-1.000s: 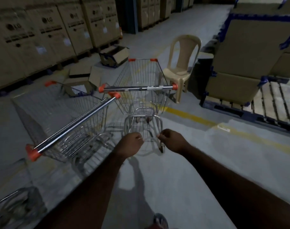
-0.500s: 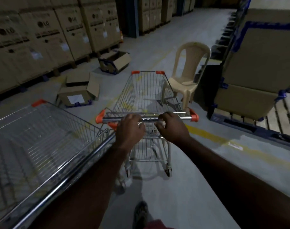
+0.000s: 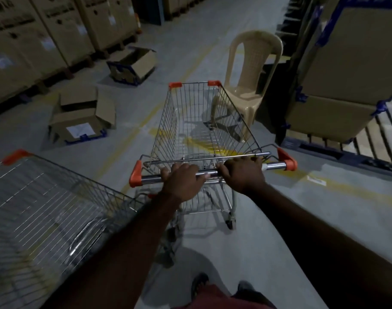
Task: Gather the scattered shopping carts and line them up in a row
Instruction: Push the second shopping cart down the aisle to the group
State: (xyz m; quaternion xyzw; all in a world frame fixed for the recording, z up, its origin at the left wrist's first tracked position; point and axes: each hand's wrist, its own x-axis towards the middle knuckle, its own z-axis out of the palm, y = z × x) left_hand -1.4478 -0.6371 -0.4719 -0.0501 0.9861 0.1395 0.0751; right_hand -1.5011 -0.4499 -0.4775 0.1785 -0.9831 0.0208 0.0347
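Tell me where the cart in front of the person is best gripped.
By the chrome handle bar, from behind the cart: it runs crosswise at the rear between orange end caps, where the left hand and right hand grip it.

Looks forward and down from head height, close behind the shopping cart (image 3: 201, 130), along a warehouse aisle (image 3: 190, 41); 1 view.

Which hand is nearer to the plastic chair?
Right. The right hand grips the cart handle closer to the plastic chair; the left hand grips it farther left.
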